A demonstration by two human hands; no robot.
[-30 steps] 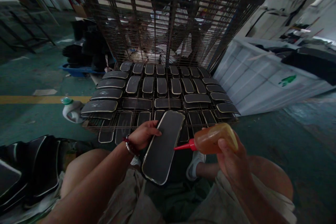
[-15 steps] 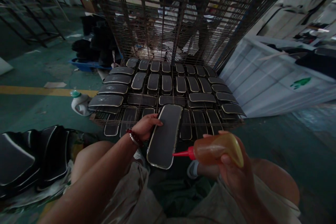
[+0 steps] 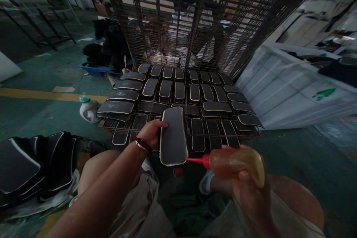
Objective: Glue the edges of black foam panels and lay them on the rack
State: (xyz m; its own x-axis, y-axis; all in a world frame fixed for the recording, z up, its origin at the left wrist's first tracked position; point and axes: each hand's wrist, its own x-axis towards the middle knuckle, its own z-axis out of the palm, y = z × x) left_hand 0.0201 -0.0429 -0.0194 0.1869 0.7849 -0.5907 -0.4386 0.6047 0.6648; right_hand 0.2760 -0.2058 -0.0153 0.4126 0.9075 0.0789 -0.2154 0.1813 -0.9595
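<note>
My left hand (image 3: 150,132) grips a dark grey rounded pad (image 3: 173,137) by its left edge, thumb on the face. A pale, shiny line runs along the pad's rim. Wrapped in my right hand (image 3: 248,182) is a squeeze bottle (image 3: 231,163) of amber liquid, lying nearly level. Its red nozzle (image 3: 196,160) points left, with the tip at the pad's lower right corner; whether it touches cannot be made out. Behind the held pad, many similar pads (image 3: 216,107) with pale rims lie in rows on a wire rack (image 3: 192,132).
A tall wire grid (image 3: 178,18) rises behind the rows. To the right stands a large white bin (image 3: 290,85) with dark pieces inside. On the left are a white jug (image 3: 88,111) with a green cap, a blue tray (image 3: 97,70) and stacked dark panels (image 3: 36,167).
The held pad has turned more upright and its lower end has risen. The nozzle tip has gone from its right edge to the lower right corner. The whole view has shifted slightly.
</note>
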